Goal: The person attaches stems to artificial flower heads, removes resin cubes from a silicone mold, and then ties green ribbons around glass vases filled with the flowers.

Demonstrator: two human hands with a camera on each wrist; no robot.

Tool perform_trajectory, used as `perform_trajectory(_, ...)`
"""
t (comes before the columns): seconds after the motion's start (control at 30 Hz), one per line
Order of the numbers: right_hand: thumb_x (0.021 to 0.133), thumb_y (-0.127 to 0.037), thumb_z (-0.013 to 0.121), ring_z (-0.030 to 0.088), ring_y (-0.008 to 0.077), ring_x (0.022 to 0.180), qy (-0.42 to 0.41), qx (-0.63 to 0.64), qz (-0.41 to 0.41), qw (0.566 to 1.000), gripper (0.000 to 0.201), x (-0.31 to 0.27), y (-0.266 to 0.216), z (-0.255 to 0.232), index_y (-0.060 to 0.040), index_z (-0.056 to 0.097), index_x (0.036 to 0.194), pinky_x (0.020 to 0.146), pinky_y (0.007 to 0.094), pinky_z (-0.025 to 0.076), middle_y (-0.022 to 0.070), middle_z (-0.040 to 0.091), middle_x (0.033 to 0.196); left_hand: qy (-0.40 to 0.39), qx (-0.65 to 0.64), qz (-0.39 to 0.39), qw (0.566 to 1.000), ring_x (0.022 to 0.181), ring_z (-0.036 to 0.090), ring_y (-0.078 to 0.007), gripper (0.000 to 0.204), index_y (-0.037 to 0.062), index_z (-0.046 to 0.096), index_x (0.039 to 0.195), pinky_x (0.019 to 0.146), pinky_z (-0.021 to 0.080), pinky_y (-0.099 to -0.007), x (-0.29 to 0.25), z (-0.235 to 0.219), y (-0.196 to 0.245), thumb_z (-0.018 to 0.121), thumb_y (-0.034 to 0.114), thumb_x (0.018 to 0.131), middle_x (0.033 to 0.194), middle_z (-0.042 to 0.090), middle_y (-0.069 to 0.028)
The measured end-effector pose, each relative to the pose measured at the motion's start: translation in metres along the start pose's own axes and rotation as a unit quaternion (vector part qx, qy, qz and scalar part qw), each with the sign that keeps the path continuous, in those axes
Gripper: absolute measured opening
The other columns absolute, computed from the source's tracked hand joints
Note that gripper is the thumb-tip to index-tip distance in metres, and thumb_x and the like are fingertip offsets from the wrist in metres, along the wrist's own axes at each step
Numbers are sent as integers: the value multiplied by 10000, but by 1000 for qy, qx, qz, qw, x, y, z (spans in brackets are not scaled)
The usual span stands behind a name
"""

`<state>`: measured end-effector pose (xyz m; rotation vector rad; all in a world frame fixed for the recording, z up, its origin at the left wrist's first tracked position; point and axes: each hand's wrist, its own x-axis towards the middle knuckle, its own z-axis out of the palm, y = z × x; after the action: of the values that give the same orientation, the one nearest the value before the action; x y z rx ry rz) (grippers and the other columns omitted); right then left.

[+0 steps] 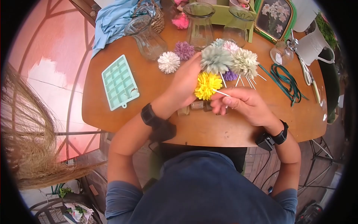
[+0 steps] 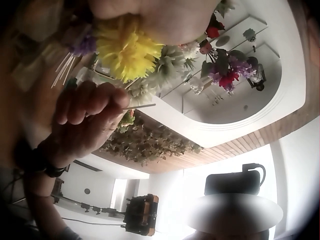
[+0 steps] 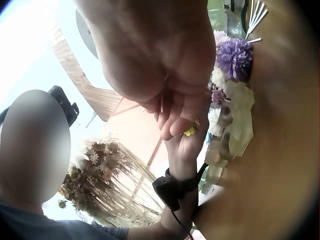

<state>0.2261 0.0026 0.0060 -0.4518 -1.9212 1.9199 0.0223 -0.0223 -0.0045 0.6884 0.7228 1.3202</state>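
Note:
A yellow pompom flower [image 1: 208, 86] is held by my left hand [image 1: 182, 85], whose fingers are mostly hidden behind the bloom. My right hand [image 1: 246, 103] pinches a thin white stick [image 1: 222, 93] between thumb and fingers, one end of it at the yellow petals. In the left wrist view the yellow flower [image 2: 127, 50] hangs just under the left palm, with the right hand [image 2: 90, 112] close below. Just beyond the hands are a grey-green flower [image 1: 216, 59], a cream flower [image 1: 244, 63] and a purple flower [image 1: 231, 75], with several white sticks near them.
A white flower [image 1: 169, 62] and a mauve flower [image 1: 184, 50] lie left of the hands. Glass vases [image 1: 199, 28] stand behind them. A mint tray [image 1: 120, 83] is at the left; green ribbon [image 1: 286, 82] and scissors [image 1: 305, 72] lie at the right.

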Motion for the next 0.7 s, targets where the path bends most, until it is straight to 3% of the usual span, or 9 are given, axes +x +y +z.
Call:
perform_trajectory(0.13,1046,-148,465,638,131,879,33,13,-19,999,301,4,9,0,21,596,1258,792,279,522,70,670,1007,-47,5,-52,998,761,631,-148,363,19,509,1203,638,542,-294,-4,4,-4,367,325,1069,981,630,-82)
perform_trajectory(0.27,1040,-137,480,607,92,821,82,72,-11,994,306,3,9,-2,1,588,1292,745,243,507,44,657,1011,-118,194,21,974,715,577,-106,401,33,496,1135,567,476,-240,-5,1,-9,426,417,1044,871,585,-59)
perform_trajectory(0.3,1039,-149,488,580,80,785,87,72,-5,994,312,1,8,-3,-6,588,1297,716,230,489,31,644,986,-122,256,-16,959,669,536,-115,347,51,509,1196,569,438,-251,-5,2,-5,390,346,1055,903,574,-46)
perform_trajectory(0.4,1036,-190,506,502,51,696,113,69,13,991,324,-1,2,-8,-28,595,1302,639,200,432,-9,599,913,-51,253,-57,964,645,520,-121,289,74,499,1180,515,408,-268,-8,12,7,416,319,1051,925,568,-47)
perform_trajectory(0.5,1037,-246,509,437,35,656,162,4,22,987,321,-1,-9,-9,-50,636,1257,592,180,369,-46,524,826,-69,84,-22,994,613,495,-131,260,80,504,1144,478,374,-271,-3,1,8,414,304,1051,898,561,-54)
perform_trajectory(0.6,1033,-236,517,469,43,693,143,19,33,989,292,-2,-10,-13,-46,671,1193,625,196,402,-36,554,845,-61,14,-40,997,590,477,-143,247,85,496,1150,462,351,-271,-3,2,11,406,293,1052,880,557,-66)
perform_trajectory(0.7,1022,-218,537,514,61,757,140,-78,14,987,271,-2,-10,-10,-23,691,1127,690,219,434,-13,600,897,-59,-10,-57,997,601,482,-153,251,83,480,1175,464,354,-271,-3,1,10,385,281,1053,887,558,-75)
